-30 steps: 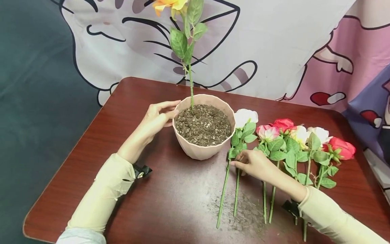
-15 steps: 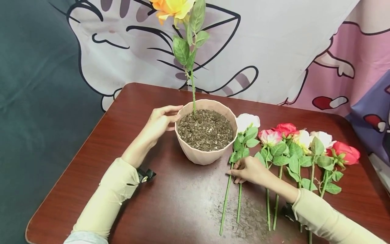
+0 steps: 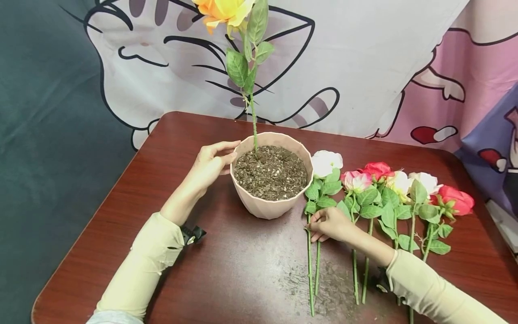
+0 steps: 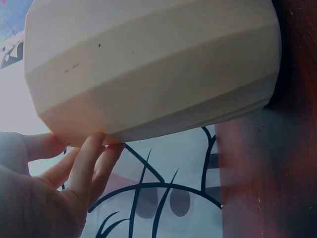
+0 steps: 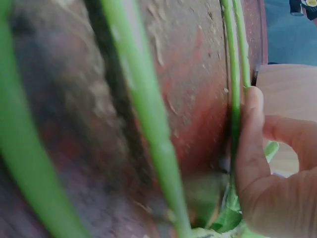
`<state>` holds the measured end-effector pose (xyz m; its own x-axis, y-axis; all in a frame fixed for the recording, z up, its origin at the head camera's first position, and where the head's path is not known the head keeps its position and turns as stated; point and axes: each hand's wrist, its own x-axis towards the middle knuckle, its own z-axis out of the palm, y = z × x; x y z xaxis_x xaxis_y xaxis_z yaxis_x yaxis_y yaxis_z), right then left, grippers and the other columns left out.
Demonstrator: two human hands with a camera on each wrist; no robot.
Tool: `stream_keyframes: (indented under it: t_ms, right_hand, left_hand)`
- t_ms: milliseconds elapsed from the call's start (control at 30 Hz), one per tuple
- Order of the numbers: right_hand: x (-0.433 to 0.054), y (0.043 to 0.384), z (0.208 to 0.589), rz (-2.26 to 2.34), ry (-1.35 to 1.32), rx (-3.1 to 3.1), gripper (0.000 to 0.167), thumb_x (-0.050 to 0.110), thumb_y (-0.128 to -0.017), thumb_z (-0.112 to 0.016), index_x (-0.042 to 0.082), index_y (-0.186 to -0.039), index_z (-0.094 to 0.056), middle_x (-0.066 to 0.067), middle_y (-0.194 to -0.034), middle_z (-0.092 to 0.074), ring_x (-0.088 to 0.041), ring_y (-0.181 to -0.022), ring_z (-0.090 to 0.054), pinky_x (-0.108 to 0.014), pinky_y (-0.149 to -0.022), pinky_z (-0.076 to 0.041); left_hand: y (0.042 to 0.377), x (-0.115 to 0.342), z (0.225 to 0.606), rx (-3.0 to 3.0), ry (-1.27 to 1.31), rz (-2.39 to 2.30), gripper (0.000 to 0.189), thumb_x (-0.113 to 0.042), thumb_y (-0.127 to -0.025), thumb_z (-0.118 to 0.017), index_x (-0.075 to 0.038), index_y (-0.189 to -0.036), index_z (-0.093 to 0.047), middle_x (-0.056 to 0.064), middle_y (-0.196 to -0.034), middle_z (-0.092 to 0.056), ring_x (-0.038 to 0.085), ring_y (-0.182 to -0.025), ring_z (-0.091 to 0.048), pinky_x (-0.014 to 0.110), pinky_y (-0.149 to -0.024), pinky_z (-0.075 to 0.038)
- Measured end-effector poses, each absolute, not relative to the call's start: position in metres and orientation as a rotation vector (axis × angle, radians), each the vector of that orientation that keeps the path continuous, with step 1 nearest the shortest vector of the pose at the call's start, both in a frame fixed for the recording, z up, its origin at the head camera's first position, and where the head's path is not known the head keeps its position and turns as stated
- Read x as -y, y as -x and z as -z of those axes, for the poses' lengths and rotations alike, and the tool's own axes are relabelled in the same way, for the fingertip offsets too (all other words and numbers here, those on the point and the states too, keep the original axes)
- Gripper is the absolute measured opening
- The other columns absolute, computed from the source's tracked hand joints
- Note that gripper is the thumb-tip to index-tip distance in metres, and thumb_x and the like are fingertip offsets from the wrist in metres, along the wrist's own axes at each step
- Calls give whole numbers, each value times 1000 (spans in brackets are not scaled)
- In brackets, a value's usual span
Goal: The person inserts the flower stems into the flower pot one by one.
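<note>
A faceted pale pink flowerpot (image 3: 267,208) holds dark soil (image 3: 271,173) and one upright yellow-orange rose (image 3: 250,81). My left hand (image 3: 208,164) touches its left rim and outer wall with fingertips and thumb; in the left wrist view these fingers (image 4: 89,163) look fairly straight against the pot. Right of the pot, my right hand (image 3: 333,222) pinches a green rose stem (image 3: 310,270) between thumb and fingers. A second stem (image 3: 317,270) lies close beside it. Both stems run up into leaves below a white rose (image 3: 327,163); whether another bloom overlaps it I cannot tell.
Several more artificial roses, a pink-white one (image 3: 357,181) and a red one (image 3: 455,199) among them, lie at the right of the brown table (image 3: 226,270). Loose soil (image 3: 336,288) is scattered near the stems. A cartoon cat curtain (image 3: 364,67) hangs behind.
The right hand has shifted slightly down the stems and now pinches one; that stem's lower end has swung right, closer to its neighbour. The left hand stays at the pot.
</note>
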<state>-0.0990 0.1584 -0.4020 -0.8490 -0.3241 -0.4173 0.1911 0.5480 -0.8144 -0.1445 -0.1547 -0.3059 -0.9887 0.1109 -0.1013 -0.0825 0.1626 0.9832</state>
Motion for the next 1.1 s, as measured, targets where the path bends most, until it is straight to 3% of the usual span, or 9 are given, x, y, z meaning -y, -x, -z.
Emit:
stream_keyframes:
  t_ms: [600,867,1100]
  right_hand:
    - [-173,97,384,1368,310,-2182,19,10,-89,-60,-7,-95,-53,-12,-75,-68,-19,-65,-67,-35,-57,-55]
    - [-188,102,352,1483,400,-2145,18,11,-90,-58,-5,-96,-52,-10,-77,-69,-19,-70,-67,-33,-62,-54]
    - [-203,110,316,1614,507,-2219,6,7,-93,-54,1,-92,-54,-5,-73,-69,-16,-68,-66,-28,-60,-50]
  left_hand:
    - [144,158,304,-2276,2,-1919,40,-7,-94,-51,-10,-134,-52,13,-124,-55,15,-99,-56,25,-77,-54]
    - [143,158,303,-2272,-20,-1886,41,-7,-95,-50,-10,-135,-50,14,-125,-54,16,-99,-56,24,-73,-54]
    - [143,157,304,-2262,-57,-1891,41,-7,-95,-49,-8,-136,-48,16,-126,-53,16,-100,-56,24,-75,-54]
